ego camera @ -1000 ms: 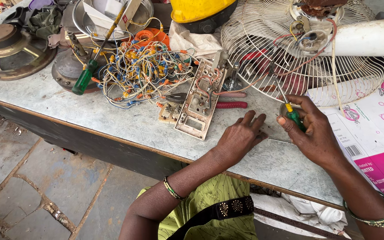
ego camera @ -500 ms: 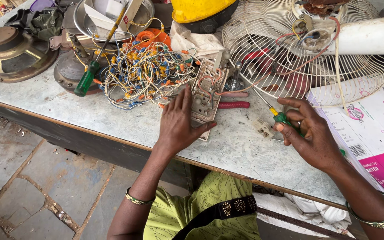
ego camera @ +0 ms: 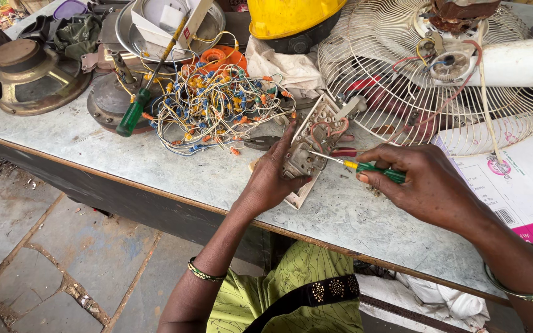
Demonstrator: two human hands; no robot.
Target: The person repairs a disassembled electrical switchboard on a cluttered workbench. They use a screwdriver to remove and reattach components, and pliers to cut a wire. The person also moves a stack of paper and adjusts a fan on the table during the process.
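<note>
My left hand (ego camera: 274, 174) presses down on the near end of a cream switch board (ego camera: 313, 139) lying back-up on the grey table (ego camera: 174, 166), its red wires showing. My right hand (ego camera: 428, 185) grips a small screwdriver with a green and yellow handle (ego camera: 371, 168); its metal tip points left and rests on the board. A tangle of coloured wires (ego camera: 217, 108) lies just left of the board. Pliers with red handles (ego camera: 265, 143) poke out from under my left hand.
A white fan guard with motor (ego camera: 427, 74) stands behind the board, a yellow helmet (ego camera: 291, 18) beyond it. A big green-handled screwdriver (ego camera: 134, 114), an old speaker (ego camera: 29, 77) and metal dishes sit at left. A white and pink carton (ego camera: 513, 185) lies at right.
My left hand slid from the table's near edge up onto the switch board. My right hand swung the small screwdriver over so its tip now meets the board.
</note>
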